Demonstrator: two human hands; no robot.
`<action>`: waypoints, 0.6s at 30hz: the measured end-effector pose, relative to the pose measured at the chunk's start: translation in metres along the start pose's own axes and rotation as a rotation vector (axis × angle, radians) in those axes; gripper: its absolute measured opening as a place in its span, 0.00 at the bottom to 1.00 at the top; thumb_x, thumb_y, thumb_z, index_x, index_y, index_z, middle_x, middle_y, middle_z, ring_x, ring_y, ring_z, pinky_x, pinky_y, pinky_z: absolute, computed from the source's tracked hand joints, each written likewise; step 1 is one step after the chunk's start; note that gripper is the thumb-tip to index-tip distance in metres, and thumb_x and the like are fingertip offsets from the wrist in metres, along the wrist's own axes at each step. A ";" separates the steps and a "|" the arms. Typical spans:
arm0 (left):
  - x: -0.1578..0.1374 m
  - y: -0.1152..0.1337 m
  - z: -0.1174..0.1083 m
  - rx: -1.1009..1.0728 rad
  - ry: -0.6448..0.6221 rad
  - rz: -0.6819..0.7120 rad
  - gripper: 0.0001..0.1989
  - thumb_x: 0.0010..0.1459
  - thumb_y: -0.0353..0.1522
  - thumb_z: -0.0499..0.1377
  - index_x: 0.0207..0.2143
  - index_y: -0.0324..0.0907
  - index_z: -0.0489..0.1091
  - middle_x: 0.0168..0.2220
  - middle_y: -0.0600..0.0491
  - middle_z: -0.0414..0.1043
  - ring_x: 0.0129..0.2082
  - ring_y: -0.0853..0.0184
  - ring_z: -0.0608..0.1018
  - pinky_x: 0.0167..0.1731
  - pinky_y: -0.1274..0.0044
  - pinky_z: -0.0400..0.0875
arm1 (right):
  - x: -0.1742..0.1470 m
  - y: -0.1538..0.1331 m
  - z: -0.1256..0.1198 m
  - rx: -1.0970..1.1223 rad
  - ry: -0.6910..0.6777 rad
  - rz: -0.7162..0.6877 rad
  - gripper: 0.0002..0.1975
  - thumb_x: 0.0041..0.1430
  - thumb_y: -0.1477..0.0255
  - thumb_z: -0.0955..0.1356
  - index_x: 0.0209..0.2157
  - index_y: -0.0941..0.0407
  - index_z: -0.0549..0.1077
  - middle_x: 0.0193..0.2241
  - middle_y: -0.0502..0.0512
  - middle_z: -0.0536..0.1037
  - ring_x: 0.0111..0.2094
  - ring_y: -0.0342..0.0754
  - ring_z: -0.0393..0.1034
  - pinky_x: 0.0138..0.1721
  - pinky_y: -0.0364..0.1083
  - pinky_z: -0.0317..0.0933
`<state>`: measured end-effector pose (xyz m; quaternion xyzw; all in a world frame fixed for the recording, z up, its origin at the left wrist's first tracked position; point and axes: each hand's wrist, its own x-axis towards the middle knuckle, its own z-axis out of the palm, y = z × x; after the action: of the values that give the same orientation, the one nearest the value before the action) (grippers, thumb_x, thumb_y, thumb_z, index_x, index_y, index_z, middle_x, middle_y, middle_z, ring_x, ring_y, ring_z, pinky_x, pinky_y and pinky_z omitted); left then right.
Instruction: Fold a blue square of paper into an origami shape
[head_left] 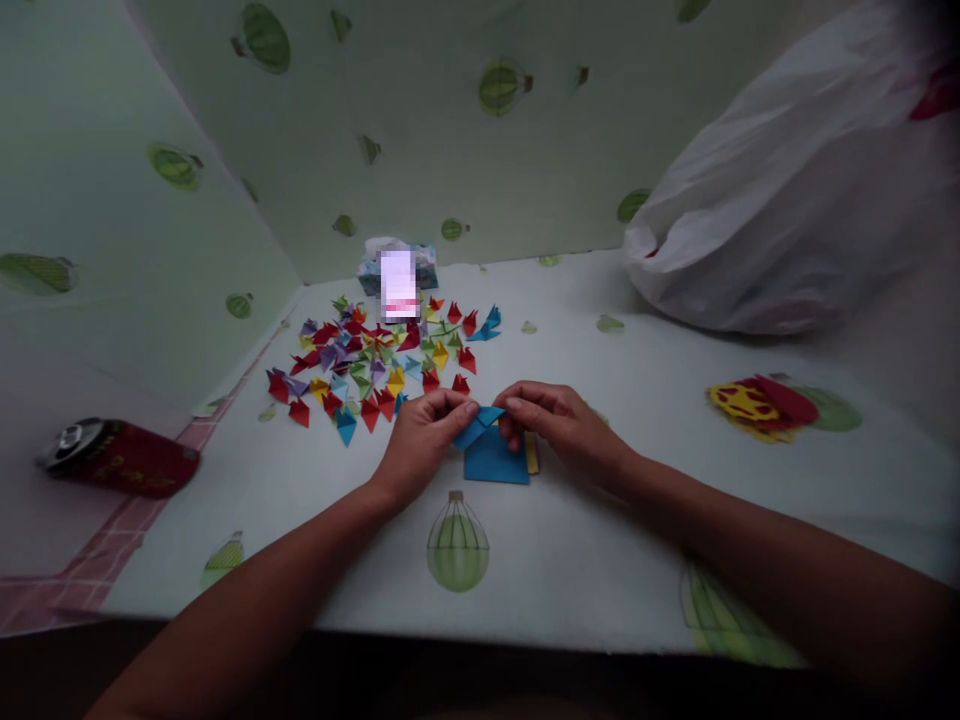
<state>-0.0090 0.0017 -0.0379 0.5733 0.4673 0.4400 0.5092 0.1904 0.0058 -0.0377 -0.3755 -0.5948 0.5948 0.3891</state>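
Between my two hands is a folded piece of blue paper (477,428). My left hand (427,430) pinches its left side between thumb and fingers. At its right corner, my right hand (551,415) has thumb and forefinger closed on the paper. Just below lies a stack of square paper sheets (496,465), blue on top, with a yellow edge (532,455) showing at the right. Many small folded paper cranes (395,380) in red, blue, green, yellow and purple are spread beyond my left hand.
A tissue box (427,265) stands at the back with a bright phone screen (398,283) before it. A red can (124,457) is at the left. On the right are red and yellow cut-out shapes (757,405) and a big white plastic bag (757,220).
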 end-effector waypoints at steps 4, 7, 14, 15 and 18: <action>-0.002 0.002 0.001 0.084 -0.015 0.044 0.10 0.57 0.37 0.64 0.29 0.39 0.75 0.27 0.55 0.72 0.28 0.71 0.69 0.30 0.78 0.63 | 0.001 0.002 -0.001 -0.023 -0.025 0.064 0.14 0.59 0.60 0.70 0.30 0.58 0.74 0.24 0.50 0.75 0.23 0.41 0.68 0.26 0.42 0.61; -0.003 0.003 0.002 0.112 -0.021 0.062 0.09 0.57 0.36 0.64 0.29 0.39 0.75 0.28 0.54 0.73 0.28 0.70 0.70 0.30 0.77 0.64 | 0.003 0.004 -0.001 -0.018 -0.012 0.091 0.12 0.57 0.62 0.71 0.29 0.58 0.75 0.23 0.49 0.74 0.22 0.40 0.67 0.24 0.41 0.61; -0.002 0.003 0.001 0.049 -0.045 0.021 0.11 0.57 0.38 0.65 0.30 0.39 0.76 0.28 0.55 0.73 0.28 0.71 0.70 0.30 0.78 0.64 | 0.003 0.002 0.000 -0.018 0.024 0.084 0.09 0.56 0.65 0.71 0.29 0.58 0.75 0.22 0.48 0.74 0.21 0.40 0.67 0.24 0.41 0.61; -0.002 0.003 0.001 0.034 -0.051 0.003 0.11 0.57 0.39 0.64 0.30 0.39 0.76 0.27 0.55 0.72 0.28 0.71 0.70 0.30 0.78 0.64 | 0.003 0.002 0.000 -0.028 0.027 0.072 0.09 0.56 0.66 0.71 0.29 0.58 0.75 0.22 0.48 0.74 0.22 0.40 0.67 0.25 0.41 0.62; -0.001 0.002 0.001 0.006 -0.079 -0.063 0.15 0.58 0.43 0.63 0.28 0.39 0.74 0.24 0.56 0.70 0.25 0.72 0.69 0.28 0.78 0.63 | 0.003 0.003 0.000 -0.071 0.036 0.026 0.08 0.56 0.66 0.70 0.29 0.58 0.74 0.23 0.48 0.73 0.22 0.40 0.67 0.25 0.42 0.62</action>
<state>-0.0080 0.0001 -0.0357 0.5768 0.4659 0.3992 0.5393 0.1889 0.0080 -0.0403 -0.4075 -0.6037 0.5713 0.3783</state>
